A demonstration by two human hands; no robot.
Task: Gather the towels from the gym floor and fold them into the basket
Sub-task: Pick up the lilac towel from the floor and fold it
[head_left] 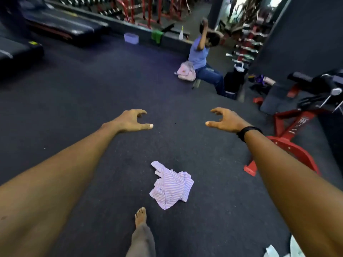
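Striped towel [171, 185], white and lilac, soft and crumpled, lies on the dark speckled rubber floor [92, 101] just ahead of my bare foot [140, 216]. Its long axis runs away from me, tilted left. My left hand [132, 121] and right hand [223, 119] hover beyond it, fingers loosely curled, holding nothing; the towel sits between my forearms, about equally near either. A pale plastic basket [131, 38] stands far off by a ledge.

Both arms outstretched, left hand [132, 120] and right hand [225, 118] hover empty above a crumpled striped towel [171, 186] on the gym floor [74, 101].
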